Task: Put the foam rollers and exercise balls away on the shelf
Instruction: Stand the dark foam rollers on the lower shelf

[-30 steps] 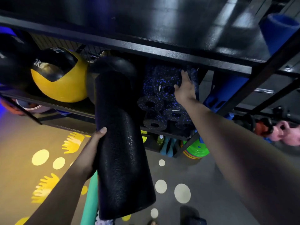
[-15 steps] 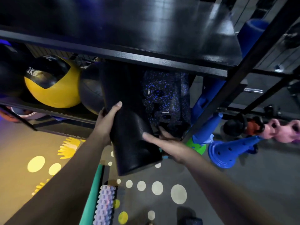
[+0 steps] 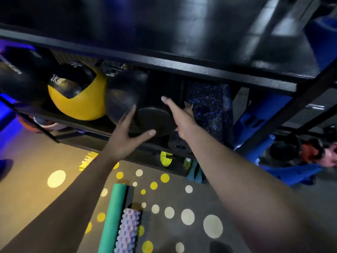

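Observation:
A long black foam roller (image 3: 155,117) lies pushed into the black shelf (image 3: 145,61), only its round end showing. My left hand (image 3: 127,132) touches that end with spread fingers, thumb under it. My right hand (image 3: 179,117) lies with straight fingers along the roller's right side. Right of it stands a stack of black rollers with blue speckles (image 3: 209,106). To the left sit a dark ball (image 3: 120,99), a yellow and black 2 kg ball (image 3: 76,94) and a black ball (image 3: 20,77). On the floor lie a green roller (image 3: 113,218) and a ridged pale roller (image 3: 127,232).
The shelf's upper board (image 3: 164,24) hangs low over the opening. Blue cones (image 3: 284,172) and kettlebells (image 3: 310,150) stand at the right on the floor. A lime wheel (image 3: 166,158) and bottles sit on the lower level. The floor (image 3: 36,161) has yellow and white dots.
The black roller has slid lengthwise into the shelf until only its end shows. My left hand went from its side to its end; my right hand moved up beside it.

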Tool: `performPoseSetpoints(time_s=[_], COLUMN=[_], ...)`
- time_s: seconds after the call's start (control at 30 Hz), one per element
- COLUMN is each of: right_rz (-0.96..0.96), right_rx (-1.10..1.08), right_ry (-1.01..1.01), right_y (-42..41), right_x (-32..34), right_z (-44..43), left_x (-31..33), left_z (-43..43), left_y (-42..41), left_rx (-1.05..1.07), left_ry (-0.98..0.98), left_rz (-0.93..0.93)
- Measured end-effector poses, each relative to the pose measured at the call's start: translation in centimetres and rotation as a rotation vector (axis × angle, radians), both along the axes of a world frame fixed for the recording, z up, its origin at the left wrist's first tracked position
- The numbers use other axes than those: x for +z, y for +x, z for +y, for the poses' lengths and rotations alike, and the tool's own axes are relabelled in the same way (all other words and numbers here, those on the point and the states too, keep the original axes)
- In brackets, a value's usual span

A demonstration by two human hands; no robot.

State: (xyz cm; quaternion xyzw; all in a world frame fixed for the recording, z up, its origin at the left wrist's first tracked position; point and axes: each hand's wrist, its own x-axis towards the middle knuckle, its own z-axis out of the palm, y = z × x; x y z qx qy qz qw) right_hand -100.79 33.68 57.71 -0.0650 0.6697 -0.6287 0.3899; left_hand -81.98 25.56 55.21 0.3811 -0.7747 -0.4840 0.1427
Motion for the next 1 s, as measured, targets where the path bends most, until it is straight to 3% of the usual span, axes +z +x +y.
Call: performPoseSetpoints(time_s=[0.07, 0.23, 0.37, 0.53, 0.77, 1.0], right_rz=[0.03, 0.152, 0.298, 0.289, 0.237, 0.272], right_rx=[0.0, 0.11, 0.255, 0.242, 0.068, -0.088], right_ry=[0.009, 0.091, 0.121, 0.19, 0.276, 0.539], right_y=[-0.4, -1.9, -2.8, -2.2, 1.0, 9.3], right_x=[0.3, -1.6, -4.5, -7.4, -10.3, -16.8], right_z=[-0.7, -0.6, -0.1, -0.3, 5.8, 18.8], left_x=[-0.9, -1.8, -2.1, -2.8, -6.8, -13.3], left_z=[-0.3, -2.4, -4.8, -6.0, -2.0, 8.4], left_y=[-1.4, -7.0, -9.9, -10.4, -6.2, 2.1], left_rx=[-0.023, 0.19, 0.177, 0.133, 0.281, 0.045], left_ry=[-0.054, -0.186, -0.262, -0.268, -0.065, 0.106], left_rz=[-0.01, 0.017, 0.004, -0.086, -0.094, -0.104])
